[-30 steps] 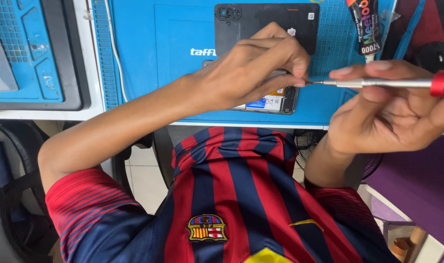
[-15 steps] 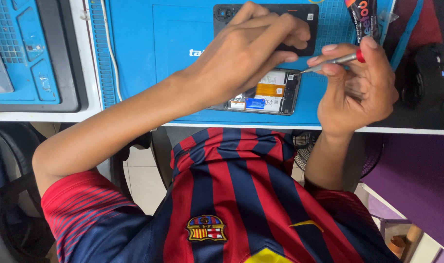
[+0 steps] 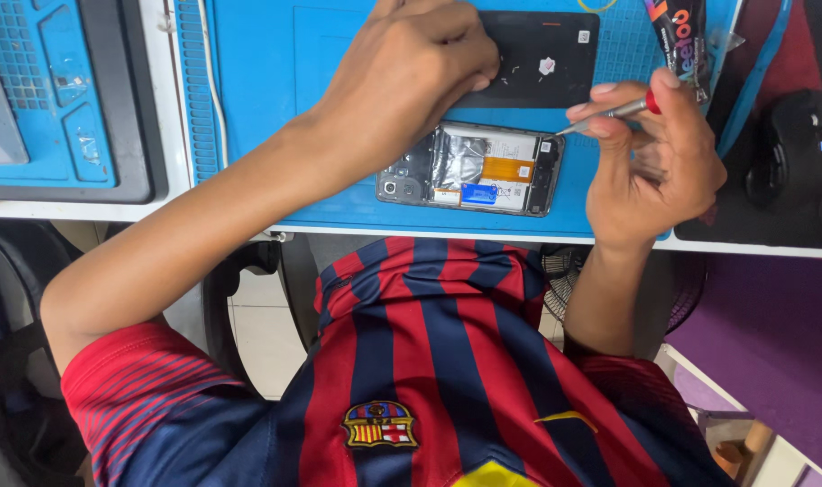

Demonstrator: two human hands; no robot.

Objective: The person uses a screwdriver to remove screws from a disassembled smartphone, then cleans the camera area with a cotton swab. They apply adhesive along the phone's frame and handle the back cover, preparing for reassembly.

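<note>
Opened smartphone (image 3: 471,169) is seen lying flat on blue repair mat (image 3: 266,99), back cover off, internals exposed: silver-foil battery area w/ orange flex strip, small blue tag, camera module at its left end. Long axis runs left-right, parallel to table's near edge. Phone sits just below and between both hands, close to mat's front edge.

Left hand (image 3: 411,77) is reached across from the left, fingers curled down and pressed onto black back cover (image 3: 541,63), which lies flat just behind the phone, same left-right axis. Whether sth small is pinched under the fingertips can't be told; they're hidden by the knuckles.

Right hand (image 3: 654,167) is held at phone's right end, thumb and 1st fingers pinching a slim precision screwdriver (image 3: 609,113), metal shaft w/ red cap. Tip is pointed left and down, just off phone's upper-right corner; contact w/ phone can't be confirmed. Right hand is the nearer of the 2 to the phone; left is on the cover, not the phone.

Surface: white table (image 3: 95,209) w/ blue mat over it. 2nd blue tray (image 3: 45,90) on a dark base at far left. Glue tube (image 3: 681,41) behind right hand, black mouse (image 3: 789,149) at far right on dark pad. Below table: striped red/navy shirt (image 3: 429,361), pale tiled floor, purple surface at right.
</note>
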